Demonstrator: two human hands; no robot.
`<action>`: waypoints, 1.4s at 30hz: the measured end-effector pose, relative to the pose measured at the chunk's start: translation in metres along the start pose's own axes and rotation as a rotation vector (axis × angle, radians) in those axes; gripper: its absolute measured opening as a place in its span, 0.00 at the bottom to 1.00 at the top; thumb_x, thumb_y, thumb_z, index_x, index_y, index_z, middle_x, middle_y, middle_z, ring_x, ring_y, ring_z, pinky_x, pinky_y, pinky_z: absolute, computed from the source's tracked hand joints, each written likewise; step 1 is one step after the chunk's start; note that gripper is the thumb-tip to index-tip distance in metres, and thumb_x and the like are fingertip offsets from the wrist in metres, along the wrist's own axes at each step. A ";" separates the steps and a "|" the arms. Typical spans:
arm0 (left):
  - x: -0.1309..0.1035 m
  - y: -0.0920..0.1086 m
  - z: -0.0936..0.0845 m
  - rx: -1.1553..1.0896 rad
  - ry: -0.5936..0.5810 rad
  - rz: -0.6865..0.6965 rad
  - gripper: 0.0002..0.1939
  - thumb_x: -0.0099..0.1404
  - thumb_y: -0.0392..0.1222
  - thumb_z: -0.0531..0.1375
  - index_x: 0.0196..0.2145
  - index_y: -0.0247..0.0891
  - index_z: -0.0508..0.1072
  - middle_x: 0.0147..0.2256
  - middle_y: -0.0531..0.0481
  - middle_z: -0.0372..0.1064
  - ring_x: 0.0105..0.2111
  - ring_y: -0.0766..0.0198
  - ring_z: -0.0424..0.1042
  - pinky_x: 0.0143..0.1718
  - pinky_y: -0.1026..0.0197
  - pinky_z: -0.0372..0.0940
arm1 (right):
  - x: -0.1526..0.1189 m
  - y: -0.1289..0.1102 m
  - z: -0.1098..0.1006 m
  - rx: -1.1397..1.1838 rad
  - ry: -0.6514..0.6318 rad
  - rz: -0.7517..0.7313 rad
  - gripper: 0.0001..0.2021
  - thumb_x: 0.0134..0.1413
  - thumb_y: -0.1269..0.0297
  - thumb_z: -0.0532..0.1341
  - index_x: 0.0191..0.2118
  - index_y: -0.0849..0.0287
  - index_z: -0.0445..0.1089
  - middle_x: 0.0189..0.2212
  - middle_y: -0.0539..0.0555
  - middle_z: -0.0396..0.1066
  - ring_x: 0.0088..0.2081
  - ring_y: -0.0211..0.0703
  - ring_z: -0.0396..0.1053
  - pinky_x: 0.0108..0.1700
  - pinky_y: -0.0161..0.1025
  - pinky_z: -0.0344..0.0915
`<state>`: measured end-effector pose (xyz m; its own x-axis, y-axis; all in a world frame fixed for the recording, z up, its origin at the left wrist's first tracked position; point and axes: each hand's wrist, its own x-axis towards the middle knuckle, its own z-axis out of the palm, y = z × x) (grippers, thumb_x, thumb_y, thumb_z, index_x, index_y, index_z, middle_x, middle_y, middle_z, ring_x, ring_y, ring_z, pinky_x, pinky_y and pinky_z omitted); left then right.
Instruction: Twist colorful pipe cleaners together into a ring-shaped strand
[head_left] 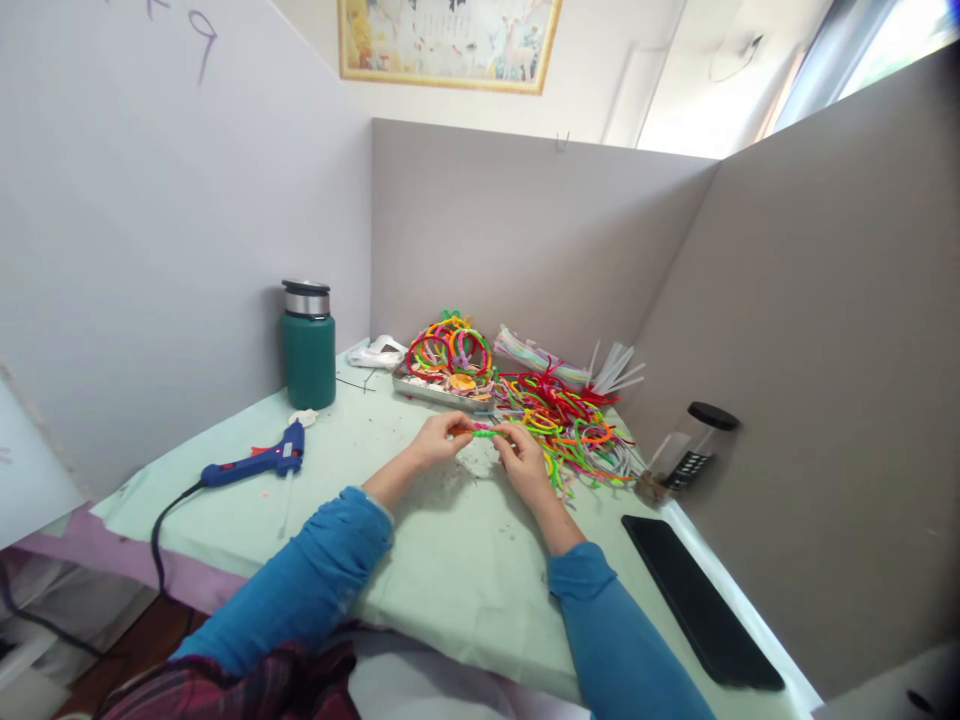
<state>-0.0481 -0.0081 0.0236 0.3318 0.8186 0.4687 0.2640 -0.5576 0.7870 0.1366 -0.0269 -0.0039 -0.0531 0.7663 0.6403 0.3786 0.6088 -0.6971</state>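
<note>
Both hands meet over the middle of the table, pinching one small piece between them. The piece looks like pink and green pipe cleaners (484, 432) lying together, perhaps twisted; the join is too small to make out. My left hand (439, 440) has its fingertips closed on the left end, where a bit of orange shows. My right hand (523, 458) grips the right end between thumb and fingers. Just beyond and to the right of my right hand spreads a heap of loose, many-coloured pipe cleaners (577, 425). Behind my hands stands a metal tray (442, 394) holding coloured pipe-cleaner rings (450, 350).
On the left lie a blue glue gun (255, 466) with its cord and a green bottle (308, 360). Clear glue sticks (619, 368) and a plastic bag (540, 355) are at the back. A clear jar (694, 450) and a black slab (697, 600) are right. Grey partitions (525, 220) enclose the table.
</note>
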 end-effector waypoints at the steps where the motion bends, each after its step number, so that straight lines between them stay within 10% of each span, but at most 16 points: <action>1: 0.000 0.000 0.000 0.006 0.002 0.002 0.06 0.51 0.38 0.59 0.29 0.35 0.72 0.28 0.50 0.71 0.31 0.64 0.69 0.37 0.62 0.64 | 0.000 0.000 0.000 0.000 -0.001 -0.001 0.10 0.55 0.59 0.56 0.39 0.55 0.71 0.37 0.55 0.68 0.37 0.44 0.66 0.33 0.38 0.64; 42: 0.001 -0.009 0.003 0.273 0.017 0.109 0.07 0.55 0.39 0.60 0.31 0.35 0.76 0.29 0.48 0.71 0.30 0.65 0.68 0.36 0.64 0.63 | 0.001 0.023 0.002 -0.149 0.057 0.023 0.12 0.50 0.66 0.56 0.41 0.58 0.70 0.41 0.56 0.68 0.36 0.43 0.69 0.37 0.41 0.68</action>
<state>-0.0473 -0.0033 0.0158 0.3568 0.7528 0.5531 0.4623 -0.6568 0.5957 0.1432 -0.0117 -0.0201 0.0079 0.7646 0.6445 0.5119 0.5505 -0.6594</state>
